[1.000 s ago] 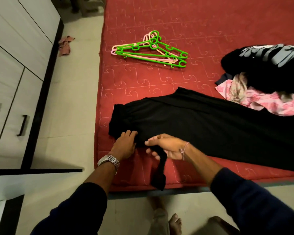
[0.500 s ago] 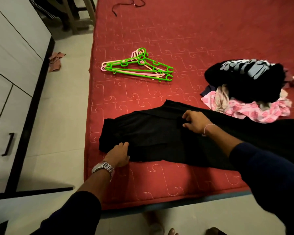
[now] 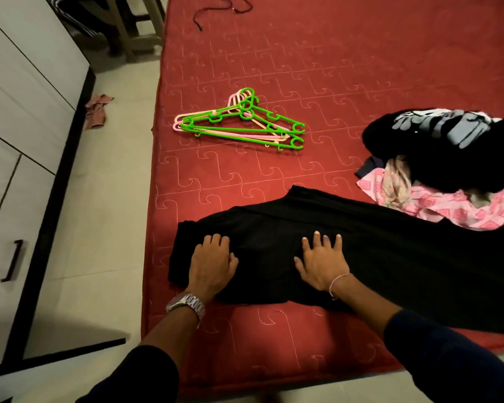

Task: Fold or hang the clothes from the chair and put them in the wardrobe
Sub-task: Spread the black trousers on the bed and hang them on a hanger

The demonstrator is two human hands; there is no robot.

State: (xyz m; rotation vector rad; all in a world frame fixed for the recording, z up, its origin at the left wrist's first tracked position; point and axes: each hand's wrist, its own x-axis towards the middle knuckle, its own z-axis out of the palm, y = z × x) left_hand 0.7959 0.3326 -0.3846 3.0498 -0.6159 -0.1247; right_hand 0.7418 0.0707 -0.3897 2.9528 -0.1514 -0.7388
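A red bed is seen beside a white wardrobe. A black garment is laid flat across the bed's near edge. A heap of clothes is found just beyond it, to the right. Green and pink hangers are placed mid-bed. The left hand and right hand are pressed flat on the garment, fingers released and spread, nothing grasped.
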